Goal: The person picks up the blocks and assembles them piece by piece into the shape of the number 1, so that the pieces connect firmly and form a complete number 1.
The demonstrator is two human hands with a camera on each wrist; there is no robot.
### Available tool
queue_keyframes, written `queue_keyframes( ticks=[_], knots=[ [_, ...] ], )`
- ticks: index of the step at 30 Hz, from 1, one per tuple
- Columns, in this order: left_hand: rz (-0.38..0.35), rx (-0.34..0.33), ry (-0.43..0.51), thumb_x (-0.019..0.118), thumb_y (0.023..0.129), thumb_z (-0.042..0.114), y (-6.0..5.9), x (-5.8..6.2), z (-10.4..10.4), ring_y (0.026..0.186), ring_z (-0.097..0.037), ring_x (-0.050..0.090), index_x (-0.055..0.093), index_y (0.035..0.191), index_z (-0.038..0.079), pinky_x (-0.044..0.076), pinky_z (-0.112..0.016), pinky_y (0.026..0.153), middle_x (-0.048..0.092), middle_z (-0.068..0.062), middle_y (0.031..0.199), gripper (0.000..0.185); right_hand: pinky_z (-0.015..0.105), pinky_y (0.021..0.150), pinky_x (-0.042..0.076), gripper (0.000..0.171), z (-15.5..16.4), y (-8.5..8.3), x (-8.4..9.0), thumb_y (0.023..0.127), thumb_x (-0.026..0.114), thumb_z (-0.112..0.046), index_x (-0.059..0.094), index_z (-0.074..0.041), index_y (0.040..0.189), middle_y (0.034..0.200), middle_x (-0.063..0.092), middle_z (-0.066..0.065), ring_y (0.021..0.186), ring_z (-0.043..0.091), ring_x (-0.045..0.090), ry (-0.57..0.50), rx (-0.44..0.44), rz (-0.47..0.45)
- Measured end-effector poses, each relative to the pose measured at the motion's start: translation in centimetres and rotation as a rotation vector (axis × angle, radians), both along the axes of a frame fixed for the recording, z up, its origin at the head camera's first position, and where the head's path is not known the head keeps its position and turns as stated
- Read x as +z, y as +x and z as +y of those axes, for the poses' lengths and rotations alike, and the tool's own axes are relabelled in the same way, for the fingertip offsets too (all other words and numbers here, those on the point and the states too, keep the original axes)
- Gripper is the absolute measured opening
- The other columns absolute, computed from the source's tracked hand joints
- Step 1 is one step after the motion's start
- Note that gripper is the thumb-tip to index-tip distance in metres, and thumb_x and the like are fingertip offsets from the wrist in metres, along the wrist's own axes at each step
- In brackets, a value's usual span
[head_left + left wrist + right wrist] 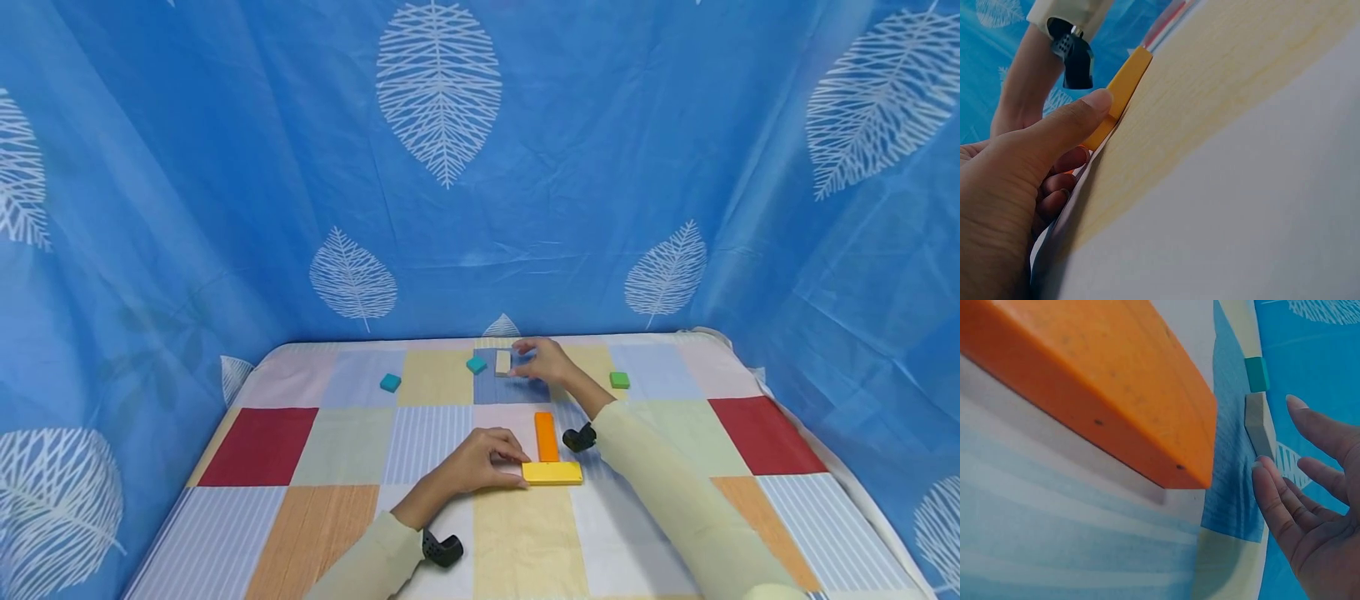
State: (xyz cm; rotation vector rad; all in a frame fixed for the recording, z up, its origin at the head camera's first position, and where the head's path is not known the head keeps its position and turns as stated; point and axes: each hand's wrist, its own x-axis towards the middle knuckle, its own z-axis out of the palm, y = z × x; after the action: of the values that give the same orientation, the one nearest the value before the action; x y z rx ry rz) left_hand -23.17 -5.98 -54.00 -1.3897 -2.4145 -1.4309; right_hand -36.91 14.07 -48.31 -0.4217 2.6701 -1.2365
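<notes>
My left hand [483, 460] pinches the left end of a long yellow block [552, 474], which lies crosswise on the patchwork cloth. In the left wrist view the thumb lies along the side of that yellow block [1124, 84]. An orange block [547, 437] lies lengthwise behind it, its near end at the yellow one's back edge. Farther back, my right hand [546, 361] reaches over the cloth with fingers spread beside a small off-white block [503, 362]. In the right wrist view, fingertips are right by the near end of this off-white block [1260, 422].
A teal block [476, 364] sits left of the off-white one, and another teal block [390, 382] lies farther left. Right of my right hand is a green block [619, 380]. A blue curtain [480, 275] with white leaves hangs behind the patchwork cloth [341, 446].
</notes>
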Motion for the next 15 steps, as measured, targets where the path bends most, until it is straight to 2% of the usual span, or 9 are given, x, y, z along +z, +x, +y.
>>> queue_keyframes(
  ticks=[4,5,10,15],
  knots=[
    [-0.025,0.005,-0.015,0.090,0.079,0.020,0.1,0.1,0.0,0.087,-0.006,0.064,0.081,0.102,0.008,0.056,-0.022,0.081,0.072,0.004,0.095,0.028,0.033,0.075,0.059,0.067,-0.3,-0.5,-0.3,0.085,0.085,-0.021,0.056,-0.005,0.143,0.135,0.059,0.019,0.076,0.021,0.068,0.027,-0.005,0.002],
    [-0.028,0.008,-0.016,0.090,0.079,0.023,-0.1,-0.3,0.0,0.088,-0.002,0.062,0.081,0.102,0.010,0.055,-0.020,0.081,0.071,0.007,0.095,0.028,0.033,0.073,0.059,0.069,-0.4,-0.5,-0.3,0.084,0.085,-0.021,0.055,-0.005,0.144,0.135,0.059,0.020,0.076,0.021,0.068,0.034,-0.006,0.002],
    [-0.013,-0.001,-0.023,0.089,0.080,0.024,-0.2,-0.4,-0.1,0.089,0.000,0.062,0.081,0.104,0.010,0.055,-0.020,0.082,0.071,0.007,0.096,0.029,0.032,0.068,0.057,0.073,-0.9,-0.7,-0.1,0.084,0.086,-0.023,0.052,-0.005,0.146,0.138,0.057,0.020,0.075,0.020,0.068,0.064,0.010,-0.017],
    [-0.008,0.002,-0.032,0.089,0.080,0.024,-0.3,-0.4,-0.2,0.089,0.000,0.061,0.081,0.105,0.010,0.054,-0.019,0.083,0.071,0.007,0.096,0.029,0.031,0.068,0.057,0.077,-1.4,-1.3,-0.1,0.083,0.086,-0.025,0.050,-0.005,0.148,0.139,0.057,0.020,0.075,0.019,0.067,0.090,0.038,-0.022]
  ],
)
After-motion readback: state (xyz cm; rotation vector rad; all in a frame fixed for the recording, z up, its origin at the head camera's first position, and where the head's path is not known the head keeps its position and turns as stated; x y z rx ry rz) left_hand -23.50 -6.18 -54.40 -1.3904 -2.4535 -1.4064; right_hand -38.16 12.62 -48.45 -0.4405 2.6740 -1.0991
